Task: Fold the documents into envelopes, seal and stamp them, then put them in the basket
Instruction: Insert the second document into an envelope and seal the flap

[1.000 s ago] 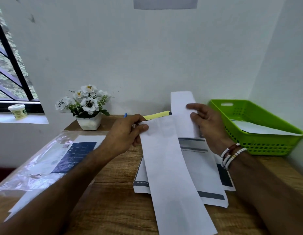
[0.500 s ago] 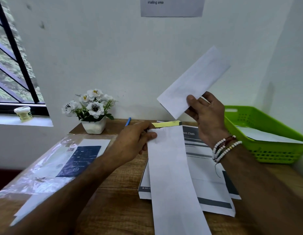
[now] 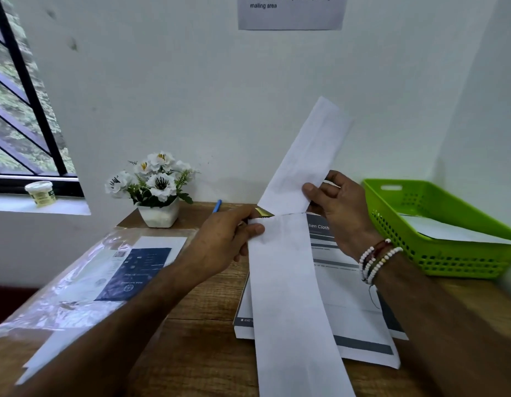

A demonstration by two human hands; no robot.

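Now the right hand point(image 3: 340, 213) had brought its white piece, which I took for the envelope point(image 3: 308, 156), down from where it was held high against the wall half a second earlier, so that its lower end met the far end of the folded sheet point(image 3: 288, 296) in the left hand point(image 3: 228, 233). That left grip was closed in a pinch, thumb on top of the sheet's far corner, much as it had been a second before; the sheet ran as a long strip back toward the person, over the stack of documents point(image 3: 351, 296) on the worktop point(image 3: 197, 353). The right grip was closed too, thumb in front and fingers behind the envelope's lower end, which slanted up and away to the right. I could not tell whether the envelope's mouth was open. The two ends meeting suggested that the sheet was about to be fed in; sealing, stamping and the drop into the green basket point(image 3: 449, 259), near the right hand with one white piece already in it, seemed still ahead.
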